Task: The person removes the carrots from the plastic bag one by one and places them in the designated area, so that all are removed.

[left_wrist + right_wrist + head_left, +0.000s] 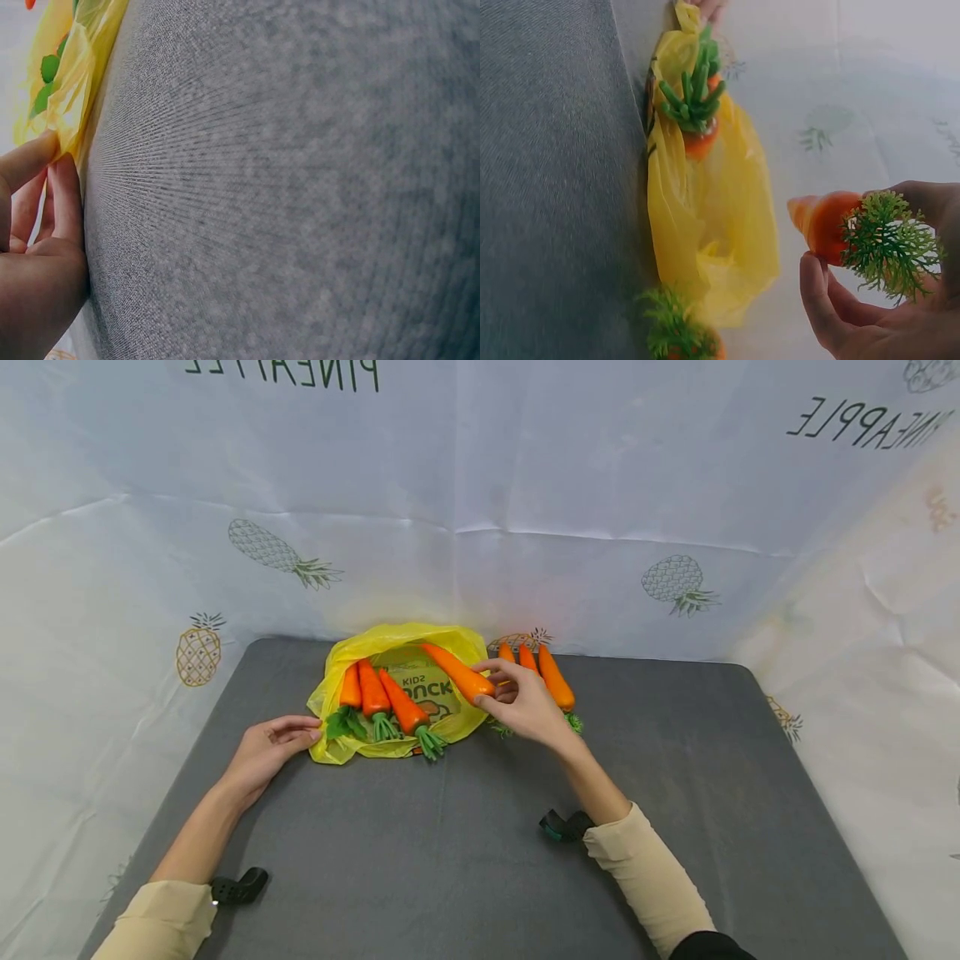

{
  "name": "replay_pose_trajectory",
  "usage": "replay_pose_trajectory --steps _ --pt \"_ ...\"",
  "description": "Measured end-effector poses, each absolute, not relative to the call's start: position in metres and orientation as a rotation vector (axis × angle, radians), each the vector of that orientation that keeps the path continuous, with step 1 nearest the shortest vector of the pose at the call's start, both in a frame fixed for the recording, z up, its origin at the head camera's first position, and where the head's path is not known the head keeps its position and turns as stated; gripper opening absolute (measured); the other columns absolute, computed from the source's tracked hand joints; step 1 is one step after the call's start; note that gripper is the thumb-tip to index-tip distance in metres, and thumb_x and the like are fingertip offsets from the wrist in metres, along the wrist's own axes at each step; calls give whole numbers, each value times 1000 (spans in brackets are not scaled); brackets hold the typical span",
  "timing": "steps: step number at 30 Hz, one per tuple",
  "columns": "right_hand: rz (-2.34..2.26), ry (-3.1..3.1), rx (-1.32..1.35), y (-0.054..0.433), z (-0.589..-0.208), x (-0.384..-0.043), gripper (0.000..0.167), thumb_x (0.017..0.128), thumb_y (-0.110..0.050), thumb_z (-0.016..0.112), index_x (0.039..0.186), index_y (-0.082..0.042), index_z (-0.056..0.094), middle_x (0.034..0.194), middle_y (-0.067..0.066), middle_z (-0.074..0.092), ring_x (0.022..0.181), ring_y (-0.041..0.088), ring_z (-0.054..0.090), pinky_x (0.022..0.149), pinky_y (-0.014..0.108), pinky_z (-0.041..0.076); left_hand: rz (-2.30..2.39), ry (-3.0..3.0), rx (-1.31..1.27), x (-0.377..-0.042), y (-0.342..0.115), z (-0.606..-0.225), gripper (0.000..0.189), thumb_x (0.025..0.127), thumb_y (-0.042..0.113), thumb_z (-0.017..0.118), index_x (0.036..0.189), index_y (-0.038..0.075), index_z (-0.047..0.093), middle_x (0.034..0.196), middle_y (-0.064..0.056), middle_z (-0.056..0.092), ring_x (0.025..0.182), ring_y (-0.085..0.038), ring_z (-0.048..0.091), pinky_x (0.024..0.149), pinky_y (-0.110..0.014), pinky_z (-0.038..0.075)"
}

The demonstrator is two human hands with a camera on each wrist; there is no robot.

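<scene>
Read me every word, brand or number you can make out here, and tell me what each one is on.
"KIDZ": on the yellow bag.
"ONCK": below it on the same bag; its start seems hidden by a carrot.
"PINEAPPLE": on the cloth backdrop, upper right of the head view, mirrored.
"PINEAPPLE": on the backdrop again, upper left, mirrored and partly cut off by the picture's top edge.
Dark marks on the bag in the right wrist view: unreadable. No numbers readable.

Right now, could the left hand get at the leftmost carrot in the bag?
Probably yes: the left hand is close beside the carrot, with only the rim of the bag seeming to lie between. But its fingers pinch that rim, so they would likely have to let go first.
</scene>
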State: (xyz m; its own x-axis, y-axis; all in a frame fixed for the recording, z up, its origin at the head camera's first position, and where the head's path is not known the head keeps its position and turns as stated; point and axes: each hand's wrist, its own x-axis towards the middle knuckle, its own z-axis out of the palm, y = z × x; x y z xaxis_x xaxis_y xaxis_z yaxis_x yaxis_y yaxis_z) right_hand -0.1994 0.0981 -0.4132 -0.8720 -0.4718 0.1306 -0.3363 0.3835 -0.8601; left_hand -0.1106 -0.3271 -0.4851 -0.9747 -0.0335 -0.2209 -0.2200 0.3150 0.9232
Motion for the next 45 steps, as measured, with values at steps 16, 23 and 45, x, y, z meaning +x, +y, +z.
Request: replay_pose_trajectory --steps 16,23,45 --pt "-1529 2585 -641 145 -407 -197 43 99 -9 78 141 -10 68 135 25 71 115 39 74 100 54 63 1727 2400 -257 -111 -327 -485 48 104 34 76 139 1 68 100 26 78 96 7 72 86 -12 56" --pt "-1514 2649 -545 169 -411 -198 43 101 -13 77 143 -13 68 137 24 71 114 39 74 99 51 62 1716 2409 -260 -112 -326 -484 52 104 35 76 141 -1 66 100 26 78 97 8 71 87 -11 56" --pt "-1389 2741 -272 236 -430 -211 46 106 -24 71 149 -10 62 137 30 70 117 46 74 98 57 61 1738 2398 -253 -111 -326 -484 50 104 34 76 140 0 67 101 25 78 97 7 72 87 -12 56"
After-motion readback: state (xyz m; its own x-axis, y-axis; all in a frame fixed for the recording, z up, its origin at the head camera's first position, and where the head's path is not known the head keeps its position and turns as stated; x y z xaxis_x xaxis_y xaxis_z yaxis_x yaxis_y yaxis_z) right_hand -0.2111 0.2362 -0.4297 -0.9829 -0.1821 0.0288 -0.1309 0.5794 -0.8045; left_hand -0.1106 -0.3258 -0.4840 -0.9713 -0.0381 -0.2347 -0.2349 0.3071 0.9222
